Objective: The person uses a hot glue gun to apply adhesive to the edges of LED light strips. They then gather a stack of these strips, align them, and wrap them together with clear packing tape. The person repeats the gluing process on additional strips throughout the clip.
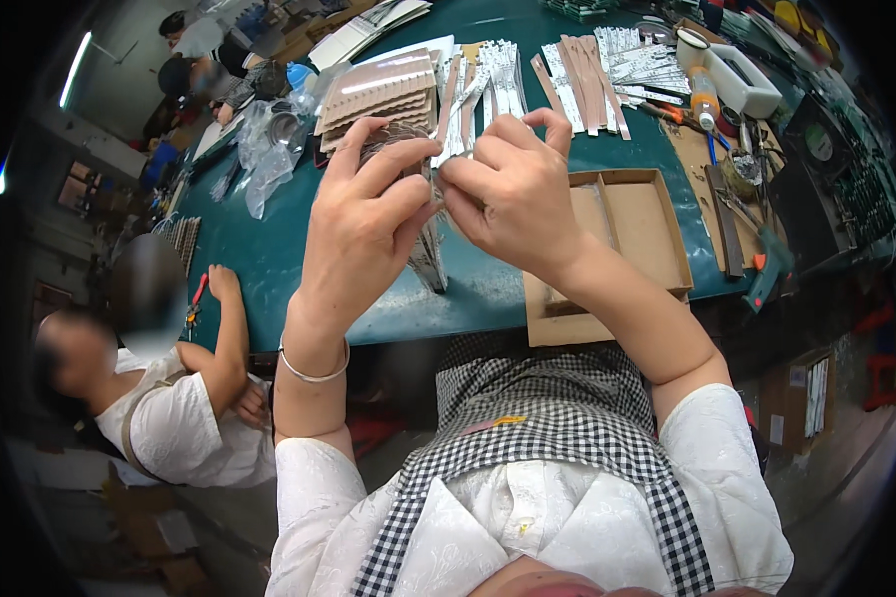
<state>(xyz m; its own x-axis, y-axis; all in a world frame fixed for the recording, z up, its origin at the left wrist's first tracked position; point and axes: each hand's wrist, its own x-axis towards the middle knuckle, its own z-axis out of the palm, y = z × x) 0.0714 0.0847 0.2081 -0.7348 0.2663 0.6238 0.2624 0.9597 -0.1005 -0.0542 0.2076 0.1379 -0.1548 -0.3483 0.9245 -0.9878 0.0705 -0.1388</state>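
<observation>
We list one broad dark-green work table (pixel 488 297), its near edge in front of the person's checked apron (pixel 538 418).

One shallow tan cardboard tray (pixel 657 224), open-topped, near the table's front edge, beyond the right forearm. One layered stack of brown scalloped-edged sheets (pixel 376 99), past the left hand.

Left hand (pixel 353 214): raised over the table, forearm nearly upright, back of the hand toward us, wrist almost straight. Fingers bend rightward, thumb below; we count it as closed in a pinch round the piece.

Right hand (pixel 523 189): raised level with the left, forearm slanting up and leftward from the bent elbow. Fingers curl, one finger crooked outward at upper right; thumb and fingertips gather narrow, just beside the left fingertips. What lies between them we cannot tell.

One slim greyish strip-like piece (pixel 428 261), at the left fingertips, its lower end hanging beneath that hand; its upper part we find mostly hidden.

One thin silver-coloured bangle (pixel 314 377), round the left wrist.
</observation>
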